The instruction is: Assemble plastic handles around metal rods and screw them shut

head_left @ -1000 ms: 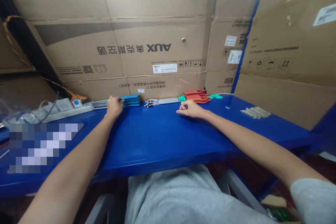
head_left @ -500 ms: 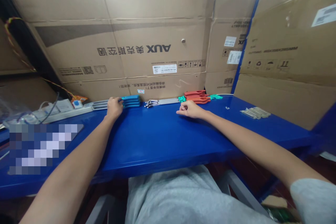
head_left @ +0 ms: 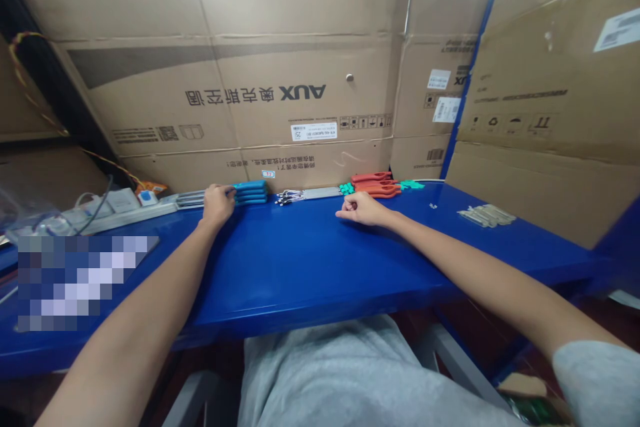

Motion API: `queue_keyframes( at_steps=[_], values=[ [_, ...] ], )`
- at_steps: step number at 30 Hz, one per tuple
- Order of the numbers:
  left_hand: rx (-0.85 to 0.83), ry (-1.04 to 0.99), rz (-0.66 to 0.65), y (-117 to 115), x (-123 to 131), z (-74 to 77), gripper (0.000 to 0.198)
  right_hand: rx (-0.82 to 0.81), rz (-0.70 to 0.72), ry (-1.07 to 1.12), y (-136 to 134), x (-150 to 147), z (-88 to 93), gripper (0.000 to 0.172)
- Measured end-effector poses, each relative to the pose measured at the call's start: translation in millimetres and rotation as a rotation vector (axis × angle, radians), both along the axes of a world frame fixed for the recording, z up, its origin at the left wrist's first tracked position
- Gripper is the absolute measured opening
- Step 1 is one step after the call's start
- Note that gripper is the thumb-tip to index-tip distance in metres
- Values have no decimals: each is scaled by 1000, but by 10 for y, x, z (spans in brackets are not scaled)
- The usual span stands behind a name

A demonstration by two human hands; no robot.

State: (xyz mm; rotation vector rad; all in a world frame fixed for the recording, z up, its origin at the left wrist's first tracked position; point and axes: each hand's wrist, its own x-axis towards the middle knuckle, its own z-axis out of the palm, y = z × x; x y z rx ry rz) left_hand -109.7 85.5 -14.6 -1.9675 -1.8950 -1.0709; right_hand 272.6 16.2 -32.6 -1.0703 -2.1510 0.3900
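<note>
Against the back of the blue table lies a stack of blue-handled tools (head_left: 253, 192) with long metal shafts. My left hand (head_left: 219, 205) is on this stack where shafts and handles meet, its fingers curled on a blue handle; the fingertips are partly hidden. My right hand (head_left: 369, 209) rests on the table with its fingers curled in and nothing visible in them. Right behind it are several orange-red handles (head_left: 377, 185) with green pieces (head_left: 346, 189). Between my hands lies a bundle of thin pale rods (head_left: 315, 193) with black-and-white ends.
Cardboard sheets (head_left: 260, 67) line the back and right of the blue table (head_left: 300, 260). A white power strip (head_left: 135, 215) with plugs and cables runs along the left. Several clear slim packets (head_left: 486, 215) lie at the right, with small white bits (head_left: 433, 206) nearby.
</note>
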Motion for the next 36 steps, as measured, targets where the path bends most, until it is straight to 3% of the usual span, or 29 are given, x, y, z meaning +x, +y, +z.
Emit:
queue_keyframes(
  at_steps=[16,29,36],
  values=[
    [-47,146,132,-47,21,21,39,-16,-12,-10,-25,-8,14,45],
    [-3,88,39,0,-31,1,34,-5,-15,-18,-19,-3,4,44],
    [9,65,67,8,-19,10,28,5,-7,-28,4,3,-11,43]
  ],
)
